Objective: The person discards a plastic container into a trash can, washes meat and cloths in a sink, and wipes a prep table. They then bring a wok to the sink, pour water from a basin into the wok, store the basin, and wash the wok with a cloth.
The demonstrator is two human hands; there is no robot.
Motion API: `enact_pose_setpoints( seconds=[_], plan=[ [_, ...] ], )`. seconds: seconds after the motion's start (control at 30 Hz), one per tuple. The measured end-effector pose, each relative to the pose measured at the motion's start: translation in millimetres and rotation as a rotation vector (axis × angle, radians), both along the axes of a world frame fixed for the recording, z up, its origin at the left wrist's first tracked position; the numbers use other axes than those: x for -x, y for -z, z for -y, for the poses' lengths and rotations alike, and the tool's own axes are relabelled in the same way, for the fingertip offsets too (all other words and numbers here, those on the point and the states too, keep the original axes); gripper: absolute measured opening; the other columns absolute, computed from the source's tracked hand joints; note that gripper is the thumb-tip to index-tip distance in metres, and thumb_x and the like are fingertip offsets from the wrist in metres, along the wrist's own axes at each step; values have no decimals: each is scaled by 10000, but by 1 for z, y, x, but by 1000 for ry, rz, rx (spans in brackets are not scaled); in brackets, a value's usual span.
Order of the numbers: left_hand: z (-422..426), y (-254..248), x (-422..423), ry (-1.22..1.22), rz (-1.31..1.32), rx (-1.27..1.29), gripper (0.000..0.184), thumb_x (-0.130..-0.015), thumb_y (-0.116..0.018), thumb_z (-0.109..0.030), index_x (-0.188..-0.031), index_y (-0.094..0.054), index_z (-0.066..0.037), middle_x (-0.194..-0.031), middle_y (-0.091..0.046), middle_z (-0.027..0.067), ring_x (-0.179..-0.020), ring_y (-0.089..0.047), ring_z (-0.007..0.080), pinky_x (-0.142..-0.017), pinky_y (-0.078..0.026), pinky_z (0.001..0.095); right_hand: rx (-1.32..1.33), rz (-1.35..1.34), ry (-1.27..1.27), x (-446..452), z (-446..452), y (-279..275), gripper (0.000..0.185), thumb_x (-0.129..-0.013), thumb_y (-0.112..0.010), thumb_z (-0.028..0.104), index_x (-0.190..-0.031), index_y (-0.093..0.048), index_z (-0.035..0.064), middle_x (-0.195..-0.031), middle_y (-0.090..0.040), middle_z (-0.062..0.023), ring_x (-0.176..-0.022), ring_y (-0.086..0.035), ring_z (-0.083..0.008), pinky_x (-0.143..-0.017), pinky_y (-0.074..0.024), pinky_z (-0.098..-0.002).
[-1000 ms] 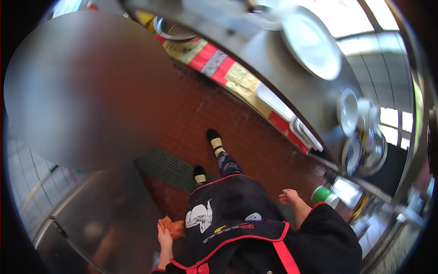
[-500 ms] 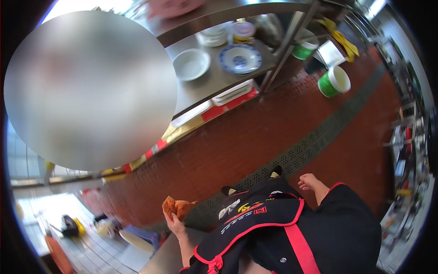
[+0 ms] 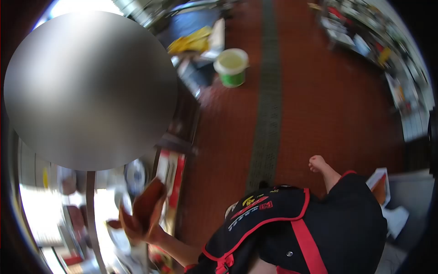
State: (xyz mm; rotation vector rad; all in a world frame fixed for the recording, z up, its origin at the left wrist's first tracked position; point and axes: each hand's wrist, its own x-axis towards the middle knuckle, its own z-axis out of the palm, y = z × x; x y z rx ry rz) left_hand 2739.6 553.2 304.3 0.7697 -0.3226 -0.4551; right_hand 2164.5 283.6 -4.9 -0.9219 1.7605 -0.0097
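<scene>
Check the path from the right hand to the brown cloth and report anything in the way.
Nothing visible blocks it. The left hand holds the brown cloth; between it and the right hand, the gap shows mainly red floor and the dark drain strip, both lying below.

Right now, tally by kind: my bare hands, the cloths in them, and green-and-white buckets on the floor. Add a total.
Hands: 2, left hand and right hand
Brown cloth: 1, in the left hand
Green-and-white bucket: 1
Total: 4

Left hand [image 3: 154, 234] outstretched, right hand [image 3: 316, 163] curled
</scene>
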Motion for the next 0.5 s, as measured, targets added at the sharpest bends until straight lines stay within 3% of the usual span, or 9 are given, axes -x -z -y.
enact_pose_setpoints(
  seconds=[0.07,0.1,0.17,0.4,0.5],
  plan=[
    [90,12,4,39,-473,64,421,-887,-531,-269,-1237,-475,-43,-1231,-480,120,-1016,-529,259,-713,-515,362,55,-26,150,17,12,7,147,-834,-463,123,-843,-607,94,-719,-622,-58,-494,-578,-139,-419,-480,-308],
    [111,56,-19,215,-663,181,365,-891,-526,-256,-1187,-507,-45,-1150,-513,98,-921,-547,218,-643,-507,319,54,-34,227,20,18,13,155,-832,-470,126,-869,-617,95,-733,-632,-62,-495,-580,-139,-432,-490,-309],
    [171,122,-41,518,-653,240,273,-888,-530,-250,-1054,-546,-34,-857,-518,32,-661,-487,107,-545,-443,249,-24,-45,204,17,35,7,183,-828,-486,129,-945,-622,94,-777,-643,-67,-505,-586,-146,-449,-498,-308],
    [388,171,34,810,-619,-288,300,-884,-521,-259,-1087,-530,-39,-922,-503,45,-740,-472,130,-613,-419,271,-84,123,392,48,69,24,167,-821,-525,153,-931,-615,64,-769,-621,-67,-529,-585,-159,-433,-468,-285],
    [498,172,57,940,-590,-385,312,-882,-517,-262,-1101,-523,-41,-951,-497,50,-774,-465,140,-642,-409,281,73,131,691,80,75,25,118,-823,-506,136,-862,-596,71,-700,-587,-65,-490,-560,-183,-409,-448,-305]
  ],
)
